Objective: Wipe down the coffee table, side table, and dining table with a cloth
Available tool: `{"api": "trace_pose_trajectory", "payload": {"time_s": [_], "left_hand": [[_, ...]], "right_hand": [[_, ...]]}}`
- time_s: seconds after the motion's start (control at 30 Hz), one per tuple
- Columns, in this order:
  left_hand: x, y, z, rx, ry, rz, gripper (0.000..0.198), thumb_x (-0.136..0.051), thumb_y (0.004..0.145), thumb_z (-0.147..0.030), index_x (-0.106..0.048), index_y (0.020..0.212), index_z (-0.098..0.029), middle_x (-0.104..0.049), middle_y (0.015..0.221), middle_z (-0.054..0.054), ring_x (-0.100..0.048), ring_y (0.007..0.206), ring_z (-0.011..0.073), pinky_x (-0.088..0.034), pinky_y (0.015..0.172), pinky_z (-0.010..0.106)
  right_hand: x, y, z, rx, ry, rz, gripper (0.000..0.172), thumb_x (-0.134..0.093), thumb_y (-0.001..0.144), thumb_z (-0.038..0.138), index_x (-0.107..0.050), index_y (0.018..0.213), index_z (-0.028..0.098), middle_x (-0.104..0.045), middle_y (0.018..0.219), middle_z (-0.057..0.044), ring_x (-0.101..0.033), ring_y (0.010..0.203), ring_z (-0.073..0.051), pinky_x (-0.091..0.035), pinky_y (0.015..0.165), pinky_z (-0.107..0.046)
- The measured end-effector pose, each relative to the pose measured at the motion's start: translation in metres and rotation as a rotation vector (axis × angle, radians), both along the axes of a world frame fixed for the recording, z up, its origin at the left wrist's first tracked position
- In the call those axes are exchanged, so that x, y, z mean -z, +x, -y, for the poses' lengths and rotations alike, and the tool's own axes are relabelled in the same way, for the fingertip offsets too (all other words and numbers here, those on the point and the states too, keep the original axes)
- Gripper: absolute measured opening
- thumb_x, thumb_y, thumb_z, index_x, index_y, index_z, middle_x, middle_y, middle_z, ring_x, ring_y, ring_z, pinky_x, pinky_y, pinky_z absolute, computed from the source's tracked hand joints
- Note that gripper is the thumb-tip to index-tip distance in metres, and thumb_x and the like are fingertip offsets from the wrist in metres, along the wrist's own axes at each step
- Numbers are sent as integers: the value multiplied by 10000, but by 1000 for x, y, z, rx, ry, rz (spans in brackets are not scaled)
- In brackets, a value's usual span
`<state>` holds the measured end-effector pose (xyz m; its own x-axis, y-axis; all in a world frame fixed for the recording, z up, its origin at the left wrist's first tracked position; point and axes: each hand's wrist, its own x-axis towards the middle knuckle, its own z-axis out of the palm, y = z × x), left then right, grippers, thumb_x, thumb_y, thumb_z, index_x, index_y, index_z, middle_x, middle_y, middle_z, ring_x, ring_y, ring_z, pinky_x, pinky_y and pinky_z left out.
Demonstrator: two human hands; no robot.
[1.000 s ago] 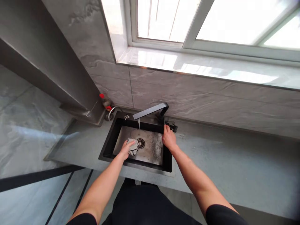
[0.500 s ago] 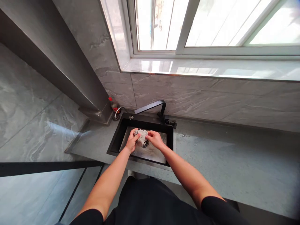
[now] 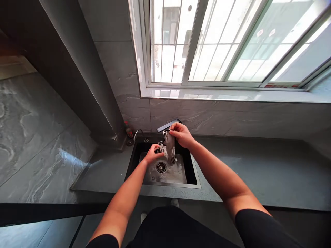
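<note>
Over the black sink (image 3: 134, 162), both my hands hold a wet grey cloth (image 3: 170, 146). My right hand (image 3: 182, 134) is raised and pinches the cloth's top end just under the black faucet spout (image 3: 167, 125). The cloth hangs down from it over the steel basin. My left hand (image 3: 153, 154) is lower and grips the cloth's side near its middle. The round drain (image 3: 161, 167) lies below the hands.
A grey stone countertop (image 3: 245, 162) stretches to the right of the sink. A small red-capped valve and hose (image 3: 128, 132) sit at the sink's back left corner. A dark cabinet column (image 3: 85, 79) stands on the left, a window (image 3: 219, 41) above the sill.
My right hand left the faucet handle, joined the left on the cloth, then lifted the cloth's top end up under the spout. The water stream seen earlier no longer shows.
</note>
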<state>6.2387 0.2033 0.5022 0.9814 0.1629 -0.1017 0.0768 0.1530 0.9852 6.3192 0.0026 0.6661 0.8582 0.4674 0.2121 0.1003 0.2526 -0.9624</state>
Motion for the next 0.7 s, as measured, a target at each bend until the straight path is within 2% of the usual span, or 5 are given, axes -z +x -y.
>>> {"api": "trace_pose_trajectory", "payload": {"time_s": [0.1, 0.17, 0.37, 0.57, 0.7], "left_hand": [[-57, 10, 2, 129, -121, 211, 872, -1096, 515, -305, -683, 1282, -273, -625, 1571, 139, -525, 1540, 344, -373, 1270, 439], [-104, 19, 10, 255, -169, 365, 957, -1079, 573, -395, -635, 1413, -292, -664, 1527, 133, -588, 1468, 341, -440, 1212, 430], [-227, 38, 12, 73, 339, 570, 406, -914, 758, -373, -793, 1076, -152, -776, 938, 33, -692, 927, 233, -529, 878, 339], [-279, 18, -25, 58, 635, 561, 253, -790, 879, -356, -866, 1014, -156, -807, 944, 34, -698, 917, 222, -516, 876, 329], [-296, 9, -31, -50, 451, 570, 331, -844, 867, -452, -845, 1002, -150, -795, 941, 52, -697, 930, 231, -544, 884, 339]], "right_hand": [[-44, -1, -13, 59, -1, 165, 398, -899, 697, 412, -583, 870, 242, -607, 812, 47, -513, 701, -123, -409, 648, -262], [-69, 3, -18, 104, -47, 305, 345, -869, 711, 377, -596, 867, 235, -606, 818, 46, -510, 721, -122, -410, 664, -268], [-132, 21, -11, 172, -137, 558, 257, -812, 727, 300, -594, 835, 219, -569, 814, 40, -491, 760, -118, -419, 706, -293], [-174, 27, 50, 254, -133, 682, 241, -821, 803, 239, -587, 860, 227, -539, 864, 20, -514, 863, -139, -490, 760, -318], [-177, 34, 103, 271, -182, 690, 259, -875, 778, 238, -678, 945, 213, -582, 905, 7, -547, 875, -142, -526, 761, -331]]}}
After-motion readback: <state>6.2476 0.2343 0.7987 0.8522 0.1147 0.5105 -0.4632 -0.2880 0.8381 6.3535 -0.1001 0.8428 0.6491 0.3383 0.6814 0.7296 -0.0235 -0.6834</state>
